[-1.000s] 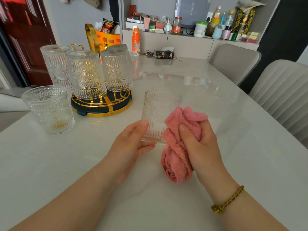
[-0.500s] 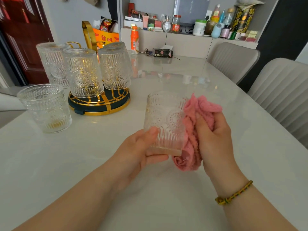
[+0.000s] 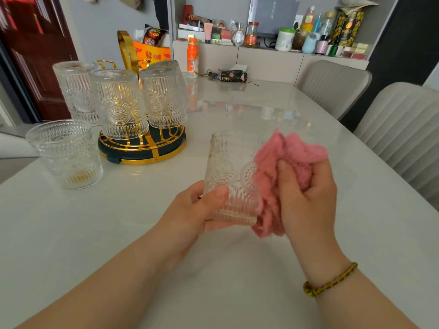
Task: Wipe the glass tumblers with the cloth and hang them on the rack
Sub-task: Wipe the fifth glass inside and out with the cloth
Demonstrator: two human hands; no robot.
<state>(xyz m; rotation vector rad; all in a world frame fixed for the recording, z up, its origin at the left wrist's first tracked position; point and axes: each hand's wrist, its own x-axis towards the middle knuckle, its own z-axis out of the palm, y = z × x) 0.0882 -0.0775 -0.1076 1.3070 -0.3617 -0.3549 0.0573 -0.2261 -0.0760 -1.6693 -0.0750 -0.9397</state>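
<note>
From the head camera, the left hand grips a clear embossed glass tumbler near its base, thumb across the front and fingers curled behind, holding it upright above the pale marble-look bench. The right hand is closed around a bunched pink fluffy cloth, which it presses against the tumbler's right side. A green and yellow braided bracelet circles the right wrist.

Further left on the bench stands a round dark-based rack with gold wire pegs. It carries three matching tumblers upside down: a left one, a middle one and a right one. Just beside the rack, to its left, another matching tumbler stands upright on the bench. An orange plastic bottle stands at the far edge.
</note>
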